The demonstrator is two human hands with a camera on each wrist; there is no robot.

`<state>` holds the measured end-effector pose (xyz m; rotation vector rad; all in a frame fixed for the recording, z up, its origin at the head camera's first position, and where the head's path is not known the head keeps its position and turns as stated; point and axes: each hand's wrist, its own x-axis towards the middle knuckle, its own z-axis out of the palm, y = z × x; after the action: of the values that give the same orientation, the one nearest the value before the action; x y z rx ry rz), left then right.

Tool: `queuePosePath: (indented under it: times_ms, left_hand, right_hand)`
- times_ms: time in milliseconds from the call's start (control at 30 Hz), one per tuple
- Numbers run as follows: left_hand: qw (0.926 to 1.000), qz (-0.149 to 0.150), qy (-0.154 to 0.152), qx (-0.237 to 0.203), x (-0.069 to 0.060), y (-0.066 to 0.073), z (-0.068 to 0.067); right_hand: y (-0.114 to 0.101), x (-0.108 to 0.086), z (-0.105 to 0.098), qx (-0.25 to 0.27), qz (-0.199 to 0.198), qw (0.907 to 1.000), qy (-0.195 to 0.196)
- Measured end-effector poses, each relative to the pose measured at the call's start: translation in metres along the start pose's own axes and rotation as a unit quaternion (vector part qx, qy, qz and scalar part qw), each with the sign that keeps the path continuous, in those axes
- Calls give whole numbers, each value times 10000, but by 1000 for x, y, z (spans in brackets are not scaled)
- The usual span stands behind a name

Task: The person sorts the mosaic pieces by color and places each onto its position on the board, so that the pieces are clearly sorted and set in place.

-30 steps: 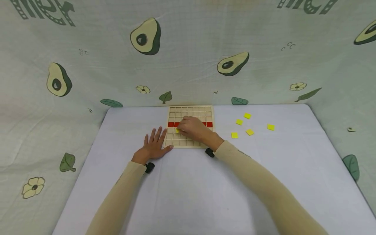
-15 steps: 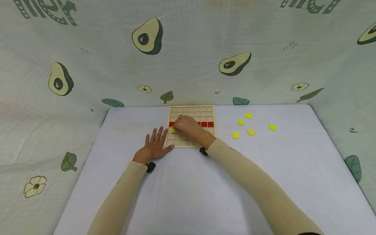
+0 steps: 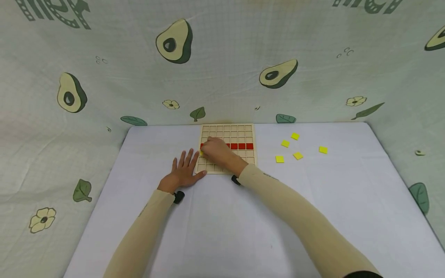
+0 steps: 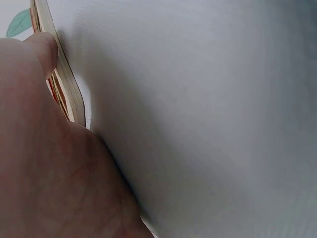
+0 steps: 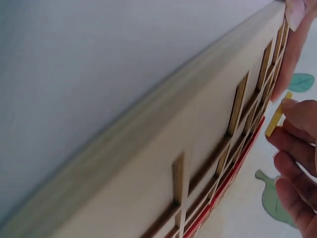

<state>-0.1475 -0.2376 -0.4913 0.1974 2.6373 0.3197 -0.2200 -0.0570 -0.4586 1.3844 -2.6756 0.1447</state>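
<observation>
A pale wooden grid board point(image 3: 227, 133) lies at the table's far side, with a row of red square tiles point(image 3: 242, 146) across its middle. My right hand point(image 3: 219, 153) is over the board's left part and hides some of that row. Between thumb and fingertips it pinches a yellow square tile point(image 5: 279, 115), seen edge-on in the right wrist view, just above the cells near the red row. Flat on the table, my left hand point(image 3: 180, 174) has its fingers spread, with the thumb touching the board's near left corner.
Several loose yellow tiles point(image 3: 279, 159) lie scattered on the white tablecloth point(image 3: 222, 220) to the right of the board. Behind the table hangs a cloth point(image 3: 222, 69) printed with avocados and leaves. Each wrist carries a small black camera point(image 3: 179, 197).
My right hand has moved left across the board with the yellow tile, to the leftmost column beside the red row. The left hand has stayed in place.
</observation>
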Motion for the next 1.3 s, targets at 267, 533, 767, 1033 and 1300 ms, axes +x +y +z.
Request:
queuePosePath:
  times_ms: [267,533,767,1033,1300]
  left_hand:
    - [9999,-81,-58,106,1,1,-1]
    - [9999,-99,-68,54,3,-2,2]
    - [9998,-115,-81,123,4,-2,2]
    - [9999,-79,-36,109,4,-1,2]
    - [9998,-109,-23,170,3,-1,2]
  right_hand:
    - [-7,4,4,-375,141,9991,-116]
    - [-11,6,6,-631,273,9974,-205]
    - [-16,9,6,-783,361,9952,-473]
    - [-15,9,6,-782,588,9936,-571]
    - [-17,1,3,-659,499,9961,-308]
